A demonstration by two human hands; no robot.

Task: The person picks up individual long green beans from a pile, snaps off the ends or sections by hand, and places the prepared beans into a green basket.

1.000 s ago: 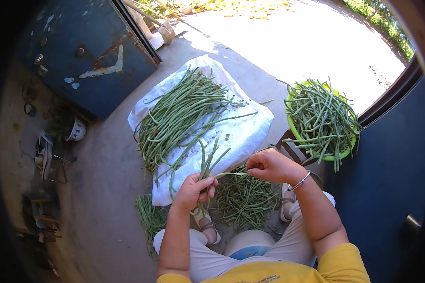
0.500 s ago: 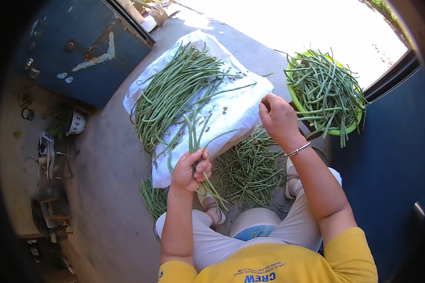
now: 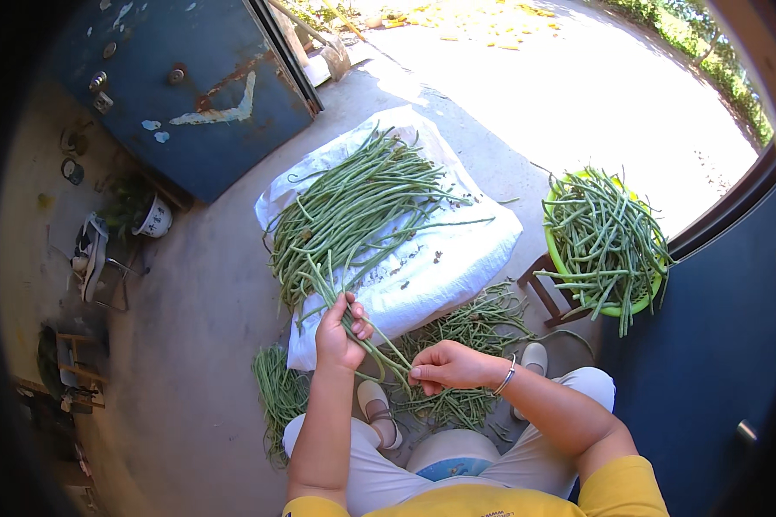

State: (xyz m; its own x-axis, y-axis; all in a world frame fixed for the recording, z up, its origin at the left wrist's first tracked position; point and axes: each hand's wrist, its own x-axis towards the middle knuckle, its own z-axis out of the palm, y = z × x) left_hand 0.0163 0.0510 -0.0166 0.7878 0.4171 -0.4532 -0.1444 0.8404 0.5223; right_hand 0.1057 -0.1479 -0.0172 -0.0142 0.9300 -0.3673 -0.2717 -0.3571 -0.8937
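Observation:
My left hand [image 3: 342, 333] is closed around a small bunch of long green beans [image 3: 386, 358], whose lower ends slant down to the right. At those ends my right hand [image 3: 453, 366] has thumb and forefinger pinched together on the bean tips. Just beyond the left hand, a large heap of long beans [image 3: 362, 207] lies on a white woven sack [image 3: 461, 250], with dark bits scattered beside it. Short bean pieces form a pile [image 3: 478, 326] on the floor under the sack's near edge. A smaller bundle of beans [image 3: 281, 395] rests on the floor at the left.
A lime-green basin [image 3: 552, 237] heaped with beans stands on a brown stool [image 3: 545, 293] at the right. Blue metal doors flank me, one at the far left [image 3: 198, 103] and one at the right [image 3: 707, 345]. A white flowerpot [image 3: 155, 217] stands near the left wall.
My right hand has come down and left from beside the basin to the tips of the held beans. The left hand keeps its hold. The view has tilted up slightly.

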